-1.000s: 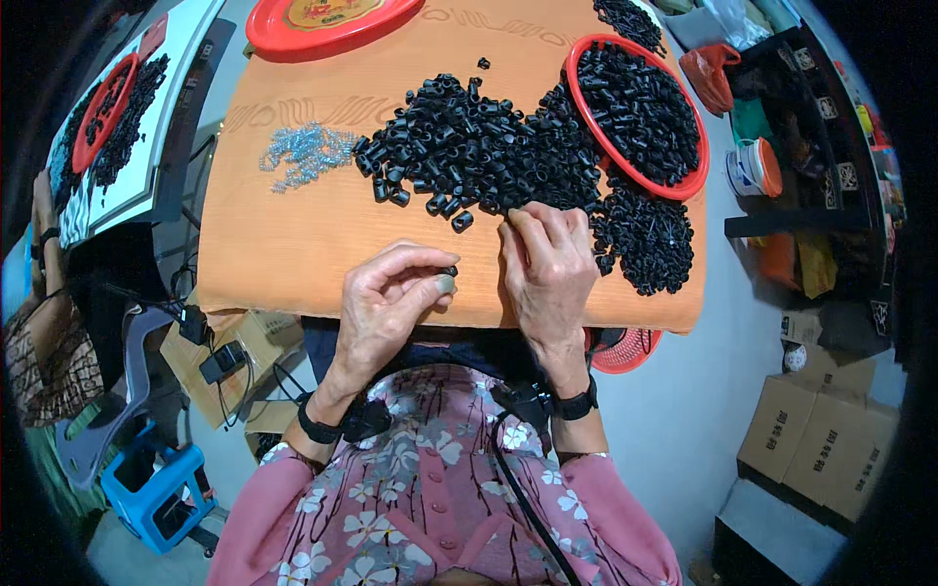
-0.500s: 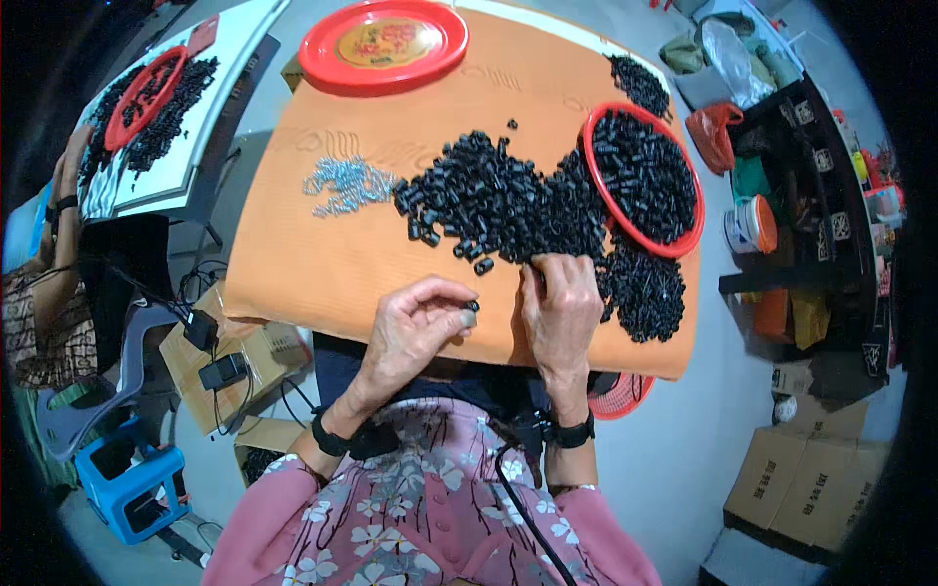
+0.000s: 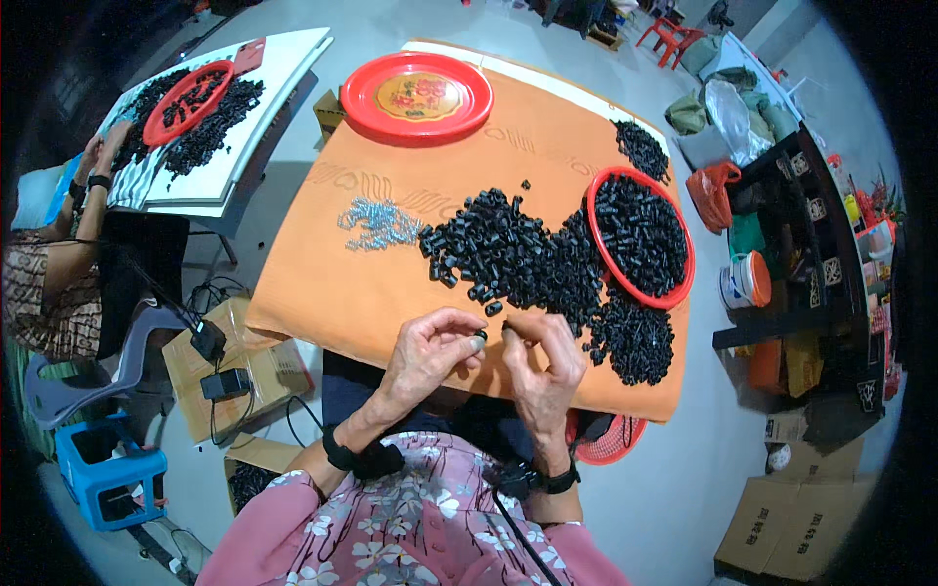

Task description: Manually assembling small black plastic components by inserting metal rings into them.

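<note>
My left hand [image 3: 433,359] pinches a small black cylindrical plastic piece [image 3: 480,335] between thumb and fingertips, above the near edge of the orange-covered table [image 3: 342,303]. Facing it, a short gap away, my right hand [image 3: 543,369] has its thumb and fingers pinched together. A small dark bit shows at those fingertips, too little to name. Just beyond both hands spreads a heap of black cylindrical pieces [image 3: 503,244]. Small silvery metal parts [image 3: 379,225], like screws, lie left of the heap. Finer black parts [image 3: 635,342] are piled to its right.
A red-rimmed basket [image 3: 650,299] full of black pieces stands on the right. At the far left of the table is a red tray [image 3: 362,115]. Another person [image 3: 73,264] works at a white table [image 3: 205,186]. Cardboard boxes [image 3: 234,381] and a blue stool [image 3: 112,469] stand below.
My right hand has left the edge of the heap and come near my left hand, its fingers pinched. My left hand keeps hold of its black piece. The whole view has shifted.
</note>
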Tool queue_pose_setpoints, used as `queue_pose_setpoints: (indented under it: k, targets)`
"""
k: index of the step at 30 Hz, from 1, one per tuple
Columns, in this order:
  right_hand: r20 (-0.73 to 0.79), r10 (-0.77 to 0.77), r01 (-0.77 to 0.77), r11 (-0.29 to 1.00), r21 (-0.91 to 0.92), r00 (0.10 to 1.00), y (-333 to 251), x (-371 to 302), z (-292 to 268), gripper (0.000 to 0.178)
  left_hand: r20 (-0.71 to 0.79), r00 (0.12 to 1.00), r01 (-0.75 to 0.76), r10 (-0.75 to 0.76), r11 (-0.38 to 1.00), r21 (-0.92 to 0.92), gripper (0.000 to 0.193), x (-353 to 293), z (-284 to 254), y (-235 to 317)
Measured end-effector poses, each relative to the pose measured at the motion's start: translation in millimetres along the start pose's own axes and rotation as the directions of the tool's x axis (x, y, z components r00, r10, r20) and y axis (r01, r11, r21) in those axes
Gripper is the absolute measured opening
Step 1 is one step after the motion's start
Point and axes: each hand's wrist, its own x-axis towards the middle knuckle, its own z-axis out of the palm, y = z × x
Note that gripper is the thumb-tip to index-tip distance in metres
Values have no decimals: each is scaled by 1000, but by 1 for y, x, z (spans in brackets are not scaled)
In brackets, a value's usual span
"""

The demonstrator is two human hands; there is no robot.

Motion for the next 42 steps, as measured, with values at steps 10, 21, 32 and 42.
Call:
queue_pose_setpoints:
  k: [10, 21, 32, 42]
  targets:
    - [60, 92, -95, 994, 61, 994, -2, -16, 11, 7, -7, 999, -46, 46, 999, 9, 19, -7, -3, -5]
    - [139, 187, -209, 962, 173, 972, 1, -16, 16, 4, -34, 999, -20, 23, 995, 93, 18, -11, -4, 7]
    - [211, 237, -281, 935, 215, 948, 9, -21, 18, 6, -34, 998, -45, 48, 995, 84, 18, -11, -7, 0]
    - [211, 193, -235, 952, 195, 958, 2, -11, 13, 9, -21, 999, -25, 24, 998, -55, 21, -14, -8, 8]
